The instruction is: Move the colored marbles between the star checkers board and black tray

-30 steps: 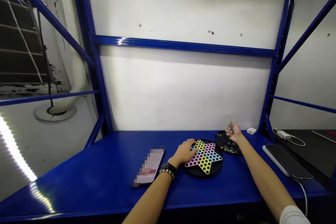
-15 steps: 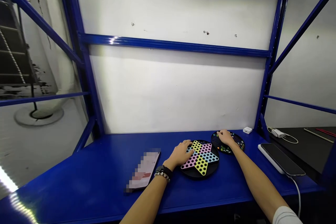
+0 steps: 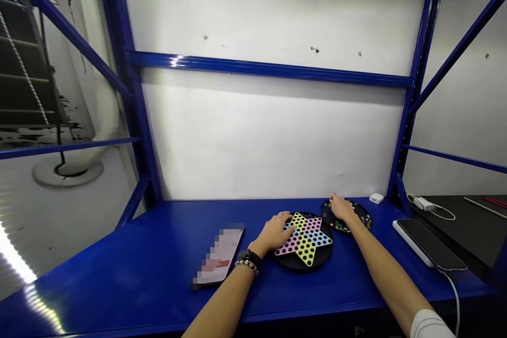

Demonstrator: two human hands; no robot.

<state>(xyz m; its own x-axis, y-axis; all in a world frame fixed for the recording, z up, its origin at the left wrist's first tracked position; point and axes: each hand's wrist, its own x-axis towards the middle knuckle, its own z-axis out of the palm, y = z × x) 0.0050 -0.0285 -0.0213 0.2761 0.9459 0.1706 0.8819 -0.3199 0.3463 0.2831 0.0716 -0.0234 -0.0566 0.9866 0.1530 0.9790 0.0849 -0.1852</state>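
A star-shaped Chinese checkers board (image 3: 305, 243) in yellow, pink and blue, dotted with holes, lies on a black round base. My left hand (image 3: 274, 232) rests over its left edge with the fingers stretched out, holding nothing. Behind it and to the right is a black round tray (image 3: 366, 223) with small coloured marbles in it. My right hand (image 3: 341, 208) is over this tray's back left part, its fingers drawn together and pointing away from me. Whatever they hold, if anything, is hidden or too small to make out.
On the blue shelf (image 3: 158, 253), a phone (image 3: 222, 259) with a lit screen lies left of my left arm. A dark phone (image 3: 430, 243) sits on a white block with a cable at the right. A white adapter (image 3: 376, 198) stands near the back wall.
The view has shifted slightly, so most things sit a little further right. My right hand's fingers have lifted and straightened somewhat at the tray's back left. My left hand stays on the board.
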